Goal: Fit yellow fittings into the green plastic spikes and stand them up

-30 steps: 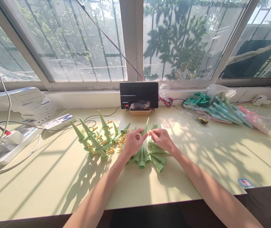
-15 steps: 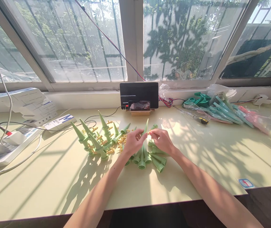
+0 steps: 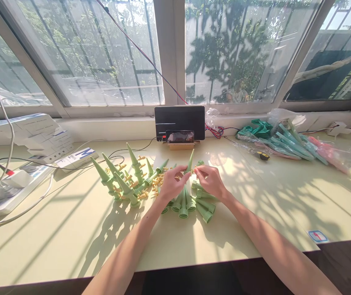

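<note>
My left hand [image 3: 174,183] is closed on a green plastic watering spike [image 3: 190,160], whose pointed tip rises above the fingers and leans a little right. Against the spike's near side, my right hand [image 3: 210,180] pinches; a bit of yellow shows at its fingertips, too small to make out fully. Below both hands several loose green spikes [image 3: 183,208] lie fanned out, their open ends facing me. Left of my left hand are small yellow valve pieces [image 3: 157,185], partly hidden by it. Further left, several green spikes with yellow valves [image 3: 127,191] stand or lie in a cluster.
At the back a dark tablet [image 3: 180,116] stands behind a phone [image 3: 180,136]. White boxes [image 3: 37,131] and a power strip [image 3: 24,190] with cables are at the left. Plastic-wrapped green and pink pieces [image 3: 295,143] and a black-yellow object [image 3: 263,155] lie at the right.
The held spike's tip has tilted slightly to the right and up. Both hands stay almost in place, with only small finger shifts around the spike.
</note>
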Demonstrator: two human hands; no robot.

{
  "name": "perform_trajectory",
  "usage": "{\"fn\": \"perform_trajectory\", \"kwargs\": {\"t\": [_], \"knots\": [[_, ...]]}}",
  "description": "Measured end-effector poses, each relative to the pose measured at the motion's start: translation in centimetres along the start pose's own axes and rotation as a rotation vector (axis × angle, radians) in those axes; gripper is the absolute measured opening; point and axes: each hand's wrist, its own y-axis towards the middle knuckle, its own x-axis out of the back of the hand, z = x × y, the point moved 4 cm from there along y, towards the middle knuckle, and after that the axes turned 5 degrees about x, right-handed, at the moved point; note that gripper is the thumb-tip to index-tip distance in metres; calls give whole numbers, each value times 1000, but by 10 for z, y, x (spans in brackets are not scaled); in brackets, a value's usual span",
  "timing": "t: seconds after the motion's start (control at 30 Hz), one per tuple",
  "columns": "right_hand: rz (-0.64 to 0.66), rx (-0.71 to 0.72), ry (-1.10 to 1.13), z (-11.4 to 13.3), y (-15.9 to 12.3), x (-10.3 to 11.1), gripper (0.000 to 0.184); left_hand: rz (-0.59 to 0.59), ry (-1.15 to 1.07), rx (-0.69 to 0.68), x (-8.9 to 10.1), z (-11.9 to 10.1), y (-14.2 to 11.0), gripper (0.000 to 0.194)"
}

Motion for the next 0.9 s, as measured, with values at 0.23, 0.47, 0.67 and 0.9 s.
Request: {"fn": "perform_trajectory", "kwargs": {"t": [0.23, 0.47, 0.67, 0.9], "knots": [[6, -59, 45, -1, -1, 1, 33, -21, -22, 18, 1, 0, 0, 36], [12, -123, 158, -2, -1, -1, 31, -24, -67, 52, 1, 0, 0, 37], [58, -205, 367, 2, 2, -2, 32, -6, -136, 46, 1, 2, 1, 38], [121, -370, 673, -5, 2, -4, 30, 11, -151, -11, -1, 2, 1, 35]]}}
